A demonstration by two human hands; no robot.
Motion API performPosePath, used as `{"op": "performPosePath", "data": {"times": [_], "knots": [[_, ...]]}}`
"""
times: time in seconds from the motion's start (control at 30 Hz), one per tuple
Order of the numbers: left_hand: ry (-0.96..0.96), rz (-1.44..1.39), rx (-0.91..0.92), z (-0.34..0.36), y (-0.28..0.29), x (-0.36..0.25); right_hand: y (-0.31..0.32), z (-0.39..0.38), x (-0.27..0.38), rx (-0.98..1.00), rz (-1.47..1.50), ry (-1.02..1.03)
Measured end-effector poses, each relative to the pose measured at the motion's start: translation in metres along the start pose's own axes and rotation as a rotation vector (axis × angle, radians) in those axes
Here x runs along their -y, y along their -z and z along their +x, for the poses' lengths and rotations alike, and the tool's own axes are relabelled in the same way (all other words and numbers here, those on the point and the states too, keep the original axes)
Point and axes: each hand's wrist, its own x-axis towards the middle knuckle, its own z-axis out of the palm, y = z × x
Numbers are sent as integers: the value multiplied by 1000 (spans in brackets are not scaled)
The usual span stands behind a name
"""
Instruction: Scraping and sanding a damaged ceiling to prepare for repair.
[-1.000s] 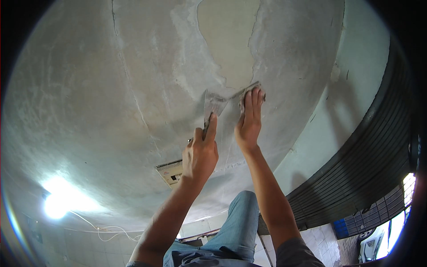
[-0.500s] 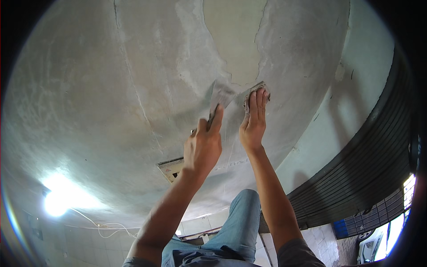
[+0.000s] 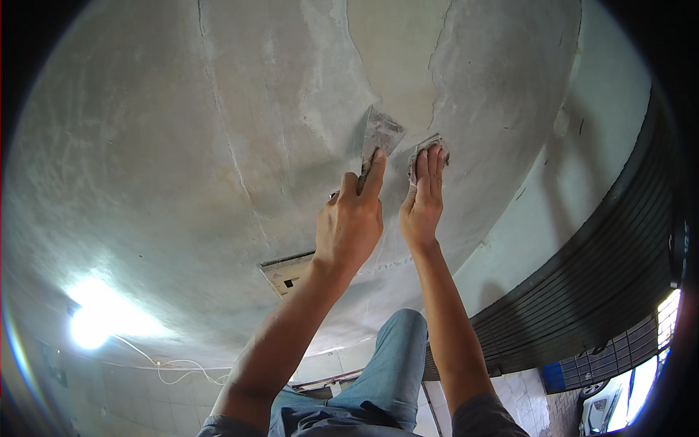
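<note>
My left hand (image 3: 351, 222) is wrapped round the handle of a putty knife (image 3: 383, 132), its index finger stretched along the blade. The smeared blade tip is at the lower left edge of a bare beige patch (image 3: 400, 65) in the grey plastered wall (image 3: 291, 146). Just to the right, my right hand (image 3: 423, 207) holds a flat, grey, dirty pad (image 3: 413, 164) under its fingers, up close to the wall surface. Whether the pad is cloth or folded sandpaper I cannot tell.
A cream electrical box (image 3: 285, 275) is set in the wall below my left wrist. A bright lamp (image 3: 90, 331) with a white cable (image 3: 178, 370) glows at lower left. Dark ribbed shutter slats (image 3: 582, 277) curve along the right. A long crack (image 3: 226, 138) runs down the wall.
The putty knife and my left hand have moved up and to the right, toward the bare patch. My right hand and its pad have shifted slightly right.
</note>
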Motion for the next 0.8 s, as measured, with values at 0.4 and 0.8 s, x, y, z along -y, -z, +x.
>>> {"op": "performPosePath", "data": {"times": [0.4, 0.8], "knots": [[4, -30, -35, -4, 0, 0, 2, 1, -3, 6, -4, 20], [20, -68, -79, -5, 0, 0, -1, 0, -6, -33, 28, -2]]}}
